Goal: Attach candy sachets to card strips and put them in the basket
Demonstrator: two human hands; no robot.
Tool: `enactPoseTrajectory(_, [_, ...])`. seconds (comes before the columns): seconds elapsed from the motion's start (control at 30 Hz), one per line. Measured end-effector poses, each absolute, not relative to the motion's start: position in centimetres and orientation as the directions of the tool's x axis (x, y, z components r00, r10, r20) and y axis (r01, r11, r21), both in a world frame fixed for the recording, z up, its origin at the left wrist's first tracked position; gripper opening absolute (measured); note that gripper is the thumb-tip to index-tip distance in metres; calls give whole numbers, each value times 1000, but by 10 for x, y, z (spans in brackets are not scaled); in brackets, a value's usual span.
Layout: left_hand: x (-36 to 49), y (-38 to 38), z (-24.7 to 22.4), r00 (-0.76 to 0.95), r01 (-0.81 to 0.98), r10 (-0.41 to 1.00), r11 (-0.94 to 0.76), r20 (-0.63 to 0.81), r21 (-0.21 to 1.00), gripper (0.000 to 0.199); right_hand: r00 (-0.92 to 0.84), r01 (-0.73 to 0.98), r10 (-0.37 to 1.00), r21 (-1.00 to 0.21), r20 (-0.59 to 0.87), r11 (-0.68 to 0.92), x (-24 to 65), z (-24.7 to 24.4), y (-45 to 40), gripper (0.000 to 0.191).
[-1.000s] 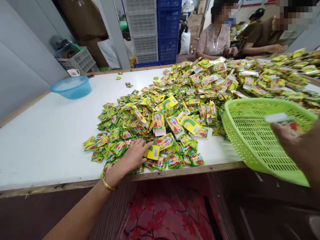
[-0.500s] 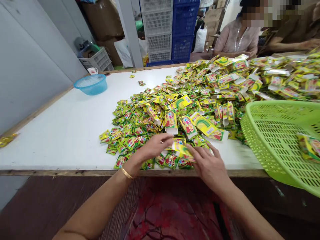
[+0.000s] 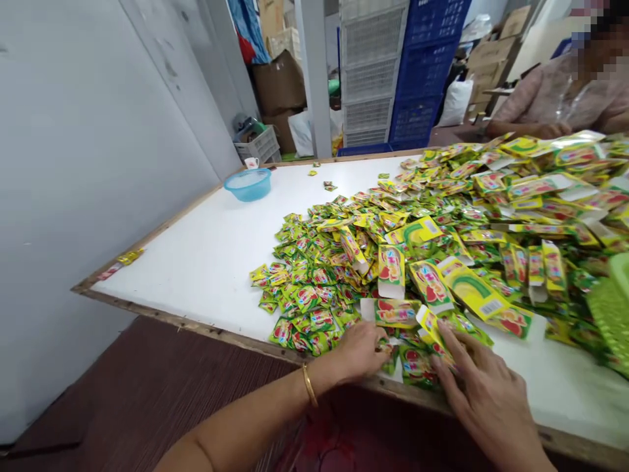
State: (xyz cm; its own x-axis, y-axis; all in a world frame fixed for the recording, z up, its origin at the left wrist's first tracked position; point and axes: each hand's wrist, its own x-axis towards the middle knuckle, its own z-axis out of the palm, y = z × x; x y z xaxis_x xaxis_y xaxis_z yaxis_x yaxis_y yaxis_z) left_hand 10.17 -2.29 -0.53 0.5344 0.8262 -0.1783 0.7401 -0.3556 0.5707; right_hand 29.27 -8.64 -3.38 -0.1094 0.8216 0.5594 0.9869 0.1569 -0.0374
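Observation:
My right hand [image 3: 484, 387] holds a small yellow carton [image 3: 430, 326] between thumb and fingers, its white flap end tilted up toward the left. My left hand [image 3: 361, 354], a gold bangle on the wrist, is low at the table's front edge. Its fingers are curled closed on a small green candy packet [image 3: 389, 356], mostly hidden by them. Another green packet [image 3: 417, 364] lies between the hands. Just beyond them an open-ended carton [image 3: 396, 313] lies flat. A heap of green packets [image 3: 314, 295] spreads to the left, with more cartons [image 3: 430, 284] on top.
A lime-green perforated basket [image 3: 612, 308] stands at the right edge. At the far left of the white table [image 3: 196, 262] sits a blue basin [image 3: 249, 186]. Stacked crates [image 3: 373, 78] rise behind. Across the table sits a person [image 3: 555, 98] in a pale top.
The view has swung left, so things appear further right. My left hand has dropped from above the packets to close on one near the edge. My right hand still holds the carton.

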Motion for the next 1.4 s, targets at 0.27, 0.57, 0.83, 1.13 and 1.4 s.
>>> enactPoseTrajectory(0.27, [-40,53,23,-292,530,956,168,-7,831,10,-259,951,761,20,595,308,307,-63,-76,55])
enactPoseTrajectory(0.57, [-134,97,-12,-527,470,829,466,-185,750,17,-238,903,699,-111,675,415,274,-45,-62,60])
enactPoseTrajectory(0.83, [-149,80,4,-405,497,870,467,-281,731,17,-366,901,798,-32,479,433,253,-48,-59,51])
enactPoseTrajectory(1.13, [-139,54,30,-480,589,877,347,-29,730,20,-426,894,803,58,416,445,243,-53,-50,56])
enactPoseTrajectory(1.4, [22,19,27,-31,213,999,-24,32,977,35,-267,898,906,-256,327,357,223,-45,-58,60])
